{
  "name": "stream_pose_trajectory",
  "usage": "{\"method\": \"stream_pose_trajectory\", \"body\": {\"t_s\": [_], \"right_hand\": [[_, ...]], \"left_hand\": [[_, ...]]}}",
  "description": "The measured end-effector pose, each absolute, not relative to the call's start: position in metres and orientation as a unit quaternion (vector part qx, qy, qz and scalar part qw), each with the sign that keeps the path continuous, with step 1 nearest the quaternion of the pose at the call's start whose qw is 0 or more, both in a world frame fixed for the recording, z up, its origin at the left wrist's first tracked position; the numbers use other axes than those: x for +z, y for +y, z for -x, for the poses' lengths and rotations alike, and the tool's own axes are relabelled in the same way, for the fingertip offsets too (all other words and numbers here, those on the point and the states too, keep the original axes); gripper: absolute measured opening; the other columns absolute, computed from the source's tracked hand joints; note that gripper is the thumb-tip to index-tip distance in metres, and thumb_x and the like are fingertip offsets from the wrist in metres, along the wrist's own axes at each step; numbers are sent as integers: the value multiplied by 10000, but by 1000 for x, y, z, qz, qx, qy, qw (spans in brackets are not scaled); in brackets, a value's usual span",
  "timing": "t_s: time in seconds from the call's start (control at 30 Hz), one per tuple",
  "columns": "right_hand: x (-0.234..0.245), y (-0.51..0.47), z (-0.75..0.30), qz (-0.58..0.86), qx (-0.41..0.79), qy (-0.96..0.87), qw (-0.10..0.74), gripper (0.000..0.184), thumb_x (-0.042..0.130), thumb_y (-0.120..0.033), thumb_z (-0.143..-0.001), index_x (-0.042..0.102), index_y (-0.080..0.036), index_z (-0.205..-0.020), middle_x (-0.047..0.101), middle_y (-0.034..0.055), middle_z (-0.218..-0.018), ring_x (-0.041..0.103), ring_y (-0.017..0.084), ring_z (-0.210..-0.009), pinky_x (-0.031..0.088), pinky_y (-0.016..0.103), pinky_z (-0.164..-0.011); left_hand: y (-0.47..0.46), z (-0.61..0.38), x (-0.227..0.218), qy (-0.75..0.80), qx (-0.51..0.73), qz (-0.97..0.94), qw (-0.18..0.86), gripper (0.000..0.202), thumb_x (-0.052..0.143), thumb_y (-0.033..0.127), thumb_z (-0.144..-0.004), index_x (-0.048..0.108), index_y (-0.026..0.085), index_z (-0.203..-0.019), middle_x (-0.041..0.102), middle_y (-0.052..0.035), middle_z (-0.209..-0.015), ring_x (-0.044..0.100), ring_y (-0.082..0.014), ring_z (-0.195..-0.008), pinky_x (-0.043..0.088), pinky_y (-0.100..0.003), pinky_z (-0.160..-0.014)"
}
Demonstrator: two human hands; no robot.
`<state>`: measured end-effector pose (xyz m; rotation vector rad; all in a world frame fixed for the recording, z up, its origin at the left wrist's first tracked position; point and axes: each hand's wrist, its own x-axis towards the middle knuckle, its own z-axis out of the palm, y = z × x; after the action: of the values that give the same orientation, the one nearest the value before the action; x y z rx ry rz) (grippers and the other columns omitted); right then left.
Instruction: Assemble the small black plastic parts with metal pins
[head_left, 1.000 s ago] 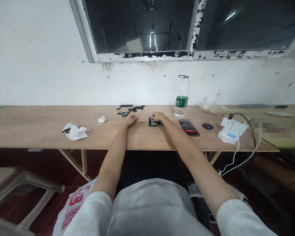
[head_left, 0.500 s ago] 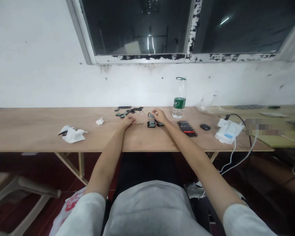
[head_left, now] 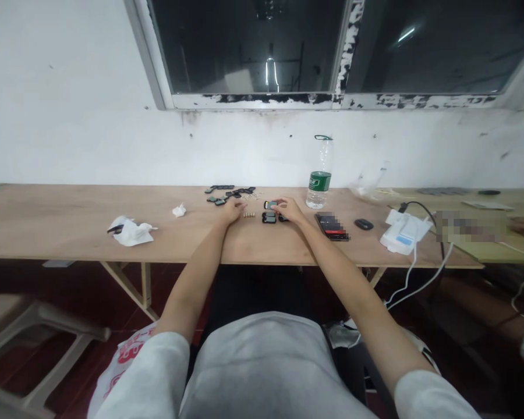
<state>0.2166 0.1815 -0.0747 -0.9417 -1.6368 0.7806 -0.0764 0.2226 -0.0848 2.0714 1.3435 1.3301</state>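
My right hand (head_left: 287, 208) pinches the edge of a small flat dark piece with a grey-green face and a yellow mark (head_left: 269, 205). Just below it, similar dark grey-green pieces (head_left: 269, 217) lie side by side on the table, with another dark piece partly under my right hand. My left hand (head_left: 234, 209) has its fingers curled together; anything between the tips is too small to make out. Beside it stands a short row of small beige pieces (head_left: 248, 215). Behind my left hand are several more dark pieces (head_left: 240, 193) and a scatter of tiny whitish bits (head_left: 254, 196).
A water bottle (head_left: 318, 186) stands right of my hands, near a phone (head_left: 332, 227) and a black mouse-like object (head_left: 364, 224). A white box with cables (head_left: 400, 235) lies further right. Crumpled tissues (head_left: 133, 231) are at the left; a plastic stool (head_left: 48, 331) is below.
My left hand has drawn back slightly from the beige row, its fingertips now higher. The piece in my right hand now lies flatter, its face more visible. The view has shifted slightly.
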Motion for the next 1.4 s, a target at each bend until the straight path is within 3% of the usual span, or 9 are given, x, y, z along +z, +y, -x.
{"method": "stream_pose_trajectory", "body": {"t_s": [0.07, 0.13, 0.2, 0.3, 0.6, 0.73, 0.87, 1.13, 1.4], "right_hand": [[-75, 179, -216, 389, 322, -692, 516, 251, 892, -285, -847, 807, -146, -1039, 822, 89, -912, 725, 189, -697, 618, 297, -668], [-75, 178, -214, 384, 322, -699, 511, 224, 871, -279, -873, 816, -143, -1044, 828, 95, -920, 736, 193, -708, 623, 300, -680], [-74, 177, -212, 381, 325, -700, 510, 206, 866, -266, -881, 817, -144, -1040, 834, 100, -929, 750, 198, -716, 627, 301, -686], [-74, 178, -210, 381, 332, -693, 514, 179, 875, -239, -872, 816, -146, -1014, 843, 109, -963, 768, 202, -723, 638, 306, -700], [-75, 181, -208, 366, 381, -658, 537, 245, 948, -305, -816, 822, -162, -970, 854, 105, -970, 801, 231, -801, 694, 359, -785], [-73, 181, -208, 353, 416, -627, 556, 280, 984, -332, -775, 814, -163, -921, 857, 92, -983, 814, 243, -880, 704, 379, -864], [-73, 180, -209, 345, 450, -608, 556, 269, 982, -323, -785, 809, -155, -904, 854, 87, -973, 816, 236, -861, 698, 384, -894], [-73, 180, -207, 349, 446, -606, 559, 273, 988, -331, -780, 789, -154, -842, 845, 90, -922, 813, 244, -876, 694, 399, -905], [-73, 180, -202, 357, 453, -581, 574, 356, 1004, -370, -759, 738, -179, -900, 823, 71, -892, 813, 248, -879, 699, 413, -910]], "left_hand": [[222, 70, -83, 445, 465, -757, 113, 201, 761, 352, -961, 818, 160, -951, 800, -130, -1026, 741, -290, -1013, 622, -395, -902], [221, 62, -81, 408, 443, -795, 81, 183, 740, 305, -976, 833, 160, -1036, 798, -133, -1091, 737, -267, -972, 623, -389, -884], [220, 53, -79, 370, 412, -830, 61, 196, 723, 284, -988, 836, 165, -1094, 791, -125, -1105, 729, -243, -901, 625, -382, -848], [220, 40, -77, 322, 379, -867, 30, 216, 663, 252, -1022, 838, 186, -1131, 781, -109, -1067, 731, -249, -935, 623, -374, -854], [218, 27, -80, 276, 354, -890, -77, 286, 628, 186, -1042, 796, 199, -1274, 755, -133, -1226, 723, -283, -1166, 592, -428, -1055], [218, 27, -82, 253, 347, -899, -83, 423, 552, 96, -1018, 757, 206, -1371, 738, -131, -1345, 700, -275, -1265, 573, -445, -1117], [219, 28, -82, 271, 348, -895, -66, 489, 543, 41, -937, 786, 210, -1326, 727, -130, -1402, 676, -284, -1331, 545, -465, -1172], [211, 25, -77, 278, 366, -888, -2, 415, 532, 88, -967, 794, 202, -1268, 737, -124, -1391, 672, -277, -1333, 524, -486, -1198], [206, 18, -78, 294, 392, -871, 31, 244, 621, 286, -1081, 815, 200, -1201, 772, -142, -1347, 699, -293, -1311, 522, -487, -1210]]}}
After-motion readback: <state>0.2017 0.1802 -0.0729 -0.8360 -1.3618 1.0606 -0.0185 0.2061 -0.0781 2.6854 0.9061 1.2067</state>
